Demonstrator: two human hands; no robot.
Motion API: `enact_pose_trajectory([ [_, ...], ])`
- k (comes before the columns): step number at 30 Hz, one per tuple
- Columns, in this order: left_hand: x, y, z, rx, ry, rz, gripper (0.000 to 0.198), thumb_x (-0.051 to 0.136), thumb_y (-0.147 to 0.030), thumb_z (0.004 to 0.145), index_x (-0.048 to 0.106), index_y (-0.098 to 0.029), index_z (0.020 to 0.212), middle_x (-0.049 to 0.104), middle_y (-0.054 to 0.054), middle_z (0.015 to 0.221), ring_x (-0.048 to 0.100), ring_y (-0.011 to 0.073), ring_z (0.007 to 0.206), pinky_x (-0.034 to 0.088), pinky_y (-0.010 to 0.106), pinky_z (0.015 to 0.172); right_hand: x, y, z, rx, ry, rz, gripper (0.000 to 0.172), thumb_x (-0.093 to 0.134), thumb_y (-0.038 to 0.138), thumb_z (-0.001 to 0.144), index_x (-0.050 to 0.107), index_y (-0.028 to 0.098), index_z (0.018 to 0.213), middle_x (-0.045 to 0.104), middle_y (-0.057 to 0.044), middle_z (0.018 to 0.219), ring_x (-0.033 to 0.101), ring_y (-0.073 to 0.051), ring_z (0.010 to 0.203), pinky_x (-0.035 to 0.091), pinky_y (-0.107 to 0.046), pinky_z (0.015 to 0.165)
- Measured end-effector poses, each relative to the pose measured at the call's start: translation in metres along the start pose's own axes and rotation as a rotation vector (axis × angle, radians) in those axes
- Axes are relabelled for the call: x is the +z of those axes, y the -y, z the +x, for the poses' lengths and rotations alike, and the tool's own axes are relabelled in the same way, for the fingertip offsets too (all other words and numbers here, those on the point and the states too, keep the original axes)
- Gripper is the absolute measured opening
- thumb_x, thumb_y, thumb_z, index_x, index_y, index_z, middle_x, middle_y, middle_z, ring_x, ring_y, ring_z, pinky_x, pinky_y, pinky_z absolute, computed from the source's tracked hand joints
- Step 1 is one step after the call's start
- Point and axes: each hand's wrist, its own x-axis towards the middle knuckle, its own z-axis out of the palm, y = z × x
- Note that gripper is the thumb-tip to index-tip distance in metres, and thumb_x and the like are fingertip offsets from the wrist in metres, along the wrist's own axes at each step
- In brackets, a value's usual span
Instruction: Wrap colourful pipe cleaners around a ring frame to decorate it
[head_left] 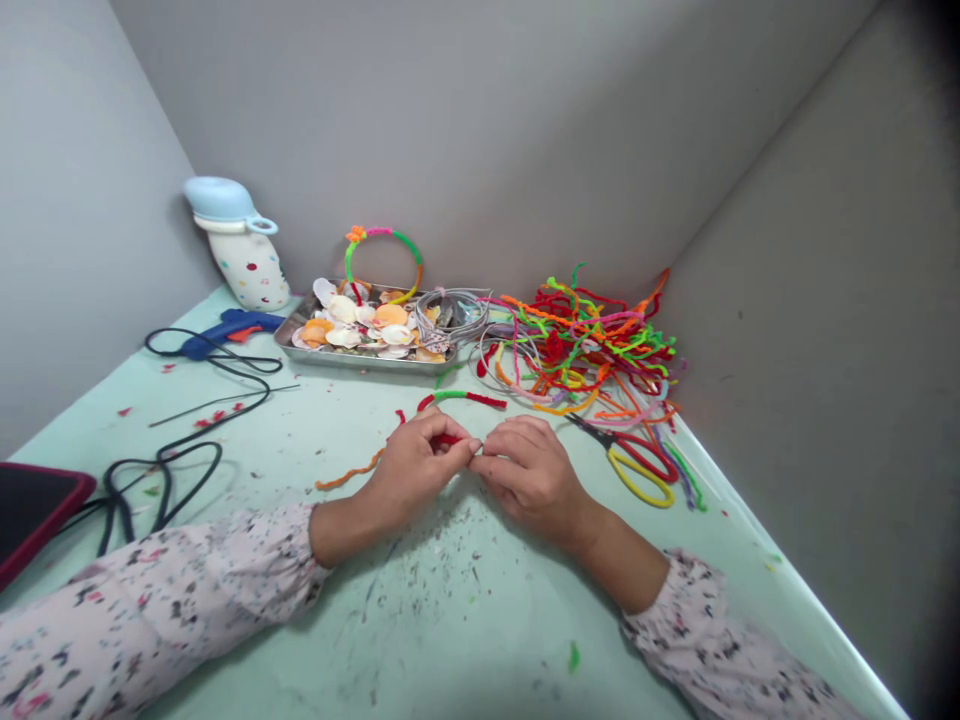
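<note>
My left hand point(420, 455) is closed in a pinch on a red fuzzy piece point(444, 440) that shows between thumb and fingers. Its fingertips meet those of my right hand point(529, 470), whose fingers are curled together; anything between them is too small to make out. Just behind both hands lies a curved red and green fuzzy strip point(451, 395). An orange fuzzy stem point(349, 477) sticks out to the left of my left hand, and a short red end shows above the wrist side.
Behind are a metal tray point(360, 360) of shells, a colourful fuzzy ring point(409, 243), grey wire coils point(480, 318) and piled fuzzy stems point(592, 340). Scissors point(637, 465) lie right; a blue glue gun point(225, 330), black cable point(202, 440), bottle point(247, 265) and red-edged device point(37, 510) left.
</note>
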Motion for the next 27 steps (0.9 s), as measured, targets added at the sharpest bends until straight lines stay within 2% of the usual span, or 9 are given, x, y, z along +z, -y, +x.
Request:
enact_pose_trajectory([
  [4, -0.003, -0.002, 0.001, 0.007, -0.023, 0.012, 0.021, 0.06, -0.033, 0.083, 0.064, -0.016, 0.072, 0.06, 0.001, 0.071, 0.054, 0.0135, 0.067, 0.042, 0.025, 0.062, 0.001, -0.001, -0.001, 0.194, -0.131, 0.128, 0.021, 0.059, 0.016, 0.082, 0.06, 0.027, 0.1, 0.064, -0.005, 0.098, 0.058, -0.022, 0.095, 0.046, -0.042, 0.084],
  [8, -0.003, -0.001, 0.0, 0.022, -0.011, 0.017, 0.022, 0.059, -0.035, 0.085, 0.066, -0.016, 0.075, 0.057, 0.0, 0.072, 0.053, 0.0124, 0.065, 0.04, 0.024, 0.058, 0.003, -0.004, -0.001, 0.326, -0.098, 0.158, 0.016, 0.058, 0.02, 0.086, 0.058, 0.024, 0.101, 0.064, -0.005, 0.097, 0.058, -0.023, 0.095, 0.044, -0.042, 0.085],
  [13, -0.002, 0.003, 0.001, 0.134, -0.022, 0.063, 0.016, 0.06, -0.031, 0.085, 0.068, -0.018, 0.08, 0.059, 0.002, 0.077, 0.055, 0.0138, 0.072, 0.043, 0.024, 0.063, 0.005, -0.01, -0.001, 0.358, -0.064, 0.173, 0.006, 0.055, 0.024, 0.09, 0.059, 0.024, 0.093, 0.064, -0.003, 0.087, 0.057, -0.021, 0.088, 0.042, -0.039, 0.081],
  [20, -0.002, 0.004, 0.003, 0.223, -0.058, 0.11, 0.011, 0.064, -0.027, 0.084, 0.069, -0.018, 0.088, 0.062, 0.004, 0.083, 0.056, 0.0143, 0.076, 0.044, 0.024, 0.063, 0.004, -0.009, -0.002, 0.378, -0.078, 0.191, 0.006, 0.056, 0.024, 0.09, 0.061, 0.024, 0.093, 0.064, -0.002, 0.086, 0.058, -0.02, 0.087, 0.042, -0.038, 0.082],
  [27, -0.001, 0.008, 0.001, 0.271, -0.062, 0.114, 0.012, 0.062, -0.026, 0.085, 0.066, -0.017, 0.092, 0.059, 0.005, 0.089, 0.055, 0.0109, 0.069, 0.046, 0.02, 0.057, 0.003, -0.007, -0.002, 0.374, -0.069, 0.184, 0.007, 0.055, 0.025, 0.091, 0.062, 0.024, 0.092, 0.065, -0.002, 0.084, 0.058, -0.02, 0.084, 0.041, -0.038, 0.079],
])
